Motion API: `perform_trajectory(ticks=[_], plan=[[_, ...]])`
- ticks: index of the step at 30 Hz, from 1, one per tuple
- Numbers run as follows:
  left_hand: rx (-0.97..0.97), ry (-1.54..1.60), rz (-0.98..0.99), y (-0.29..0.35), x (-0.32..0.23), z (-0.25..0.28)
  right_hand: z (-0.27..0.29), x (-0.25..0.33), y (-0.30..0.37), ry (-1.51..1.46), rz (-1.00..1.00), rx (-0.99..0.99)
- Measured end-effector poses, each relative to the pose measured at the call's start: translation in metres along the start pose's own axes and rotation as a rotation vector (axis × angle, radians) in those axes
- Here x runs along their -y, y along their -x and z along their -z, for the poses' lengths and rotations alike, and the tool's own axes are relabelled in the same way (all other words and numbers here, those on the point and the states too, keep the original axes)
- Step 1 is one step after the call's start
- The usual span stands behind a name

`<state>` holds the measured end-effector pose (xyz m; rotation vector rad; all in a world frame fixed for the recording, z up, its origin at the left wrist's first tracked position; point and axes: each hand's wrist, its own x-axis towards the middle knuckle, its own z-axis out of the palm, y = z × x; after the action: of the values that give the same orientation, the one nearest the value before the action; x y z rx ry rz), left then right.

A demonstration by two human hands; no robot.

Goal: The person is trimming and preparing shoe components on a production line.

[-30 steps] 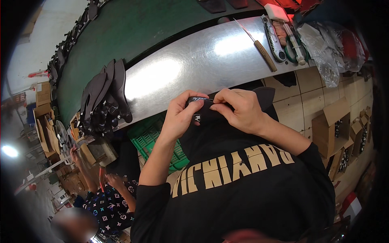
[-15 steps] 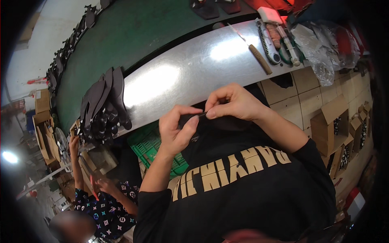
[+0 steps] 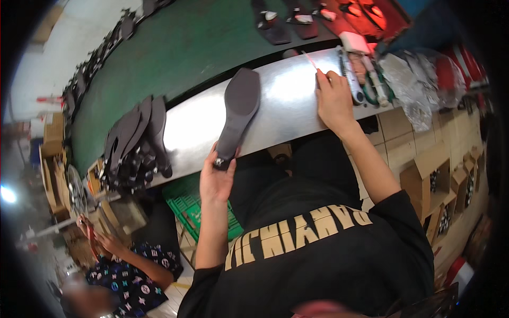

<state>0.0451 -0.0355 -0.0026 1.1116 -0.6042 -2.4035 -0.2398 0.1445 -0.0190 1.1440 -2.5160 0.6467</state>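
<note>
My left hand (image 3: 216, 183) grips a dark brown sandal (image 3: 239, 103) by its narrow heel end, thumb and fingers on either side. The sandal's broad sole faces up, over the shiny metal strip of the bench (image 3: 193, 124). At the right part of that strip, my right hand (image 3: 335, 100) closes over a slim knife (image 3: 310, 59). Its thin blade points away from me; the handle is covered by my fingers. A pile of similar dark sandals (image 3: 135, 140) hangs over the bench edge on the left.
Beyond the metal lies a green belt (image 3: 180, 53) with sandals (image 3: 273, 24) along its far right. Pliers-like tools and a white block (image 3: 354, 42) sit right of my hand, near clear plastic bags (image 3: 413, 79). A green crate (image 3: 191, 204) stands below; a co-worker (image 3: 132, 270) is at lower left.
Both hands were together near my chest; now they are apart. My left hand has brought the sandal out over the bench, and my right hand has reached forward onto the knife.
</note>
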Motion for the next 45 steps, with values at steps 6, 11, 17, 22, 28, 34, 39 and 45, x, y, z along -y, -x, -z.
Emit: perform_trajectory(ticks=[6,11,17,22,28,34,39,45], plan=[[0.003,0.381,0.268,-0.007,0.007,-0.023,0.02,0.053,0.029,-0.963,-0.201,0.263],[0.015,0.446,0.317,-0.01,0.019,-0.037,0.041,0.109,0.057,-1.43,-0.336,0.881],[0.054,0.4,0.331,-0.012,0.031,-0.04,0.018,0.113,0.069,-1.297,-0.165,0.623],[-0.009,0.413,0.327,-0.008,0.031,-0.046,0.017,0.112,0.061,-1.431,-0.297,0.627],[-0.064,0.022,-0.129,-0.001,0.029,-0.054,0.039,0.112,0.046,-1.599,-0.661,1.082],[-0.173,-0.278,-0.541,0.001,0.031,-0.054,0.037,0.128,0.055,-1.815,-0.774,1.103],[-0.158,-0.306,-0.63,0.002,0.021,-0.049,0.04,0.116,0.042,-2.043,-0.863,1.067],[-0.119,-0.437,-0.723,0.007,0.009,-0.057,0.038,0.133,0.054,-0.978,0.113,0.394]])
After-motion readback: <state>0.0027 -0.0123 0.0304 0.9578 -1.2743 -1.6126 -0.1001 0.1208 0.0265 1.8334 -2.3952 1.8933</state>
